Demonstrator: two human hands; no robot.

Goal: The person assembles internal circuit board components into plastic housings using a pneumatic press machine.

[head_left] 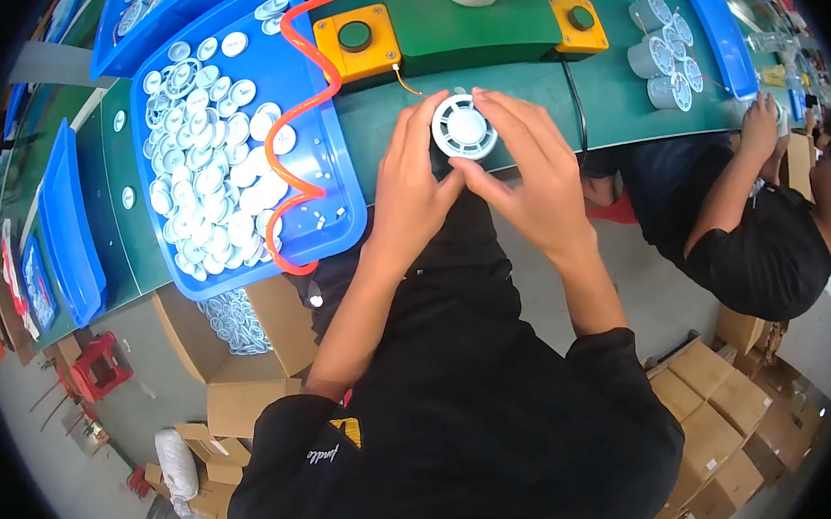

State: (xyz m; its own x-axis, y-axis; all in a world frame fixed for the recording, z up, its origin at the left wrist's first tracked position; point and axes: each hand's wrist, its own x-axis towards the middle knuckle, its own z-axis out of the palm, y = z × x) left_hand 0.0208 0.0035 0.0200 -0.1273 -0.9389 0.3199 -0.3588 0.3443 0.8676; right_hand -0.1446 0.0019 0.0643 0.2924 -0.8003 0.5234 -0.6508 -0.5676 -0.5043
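Between my two hands is a white round plastic part (464, 126) with a slotted ring around a smooth centre disc. My left hand (408, 186) closes on its left side, and my right hand (536, 169) grips it from the right with thumb and forefinger. The part is at the near edge of the green bench (369, 120), in front of a green fixture (478, 29) with a yellow button box (355, 42) at its left and another yellow button box (579, 23) at its right. A thin orange wire (409, 84) reaches toward the part.
To the left, a blue tray (330, 184) holds many white round discs (202, 168), with a coiled orange hose (285, 110) across it. White cups with wires (652, 55) stand at the right. A co-worker (751, 229) sits there. Cardboard boxes (705, 403) are on the floor.
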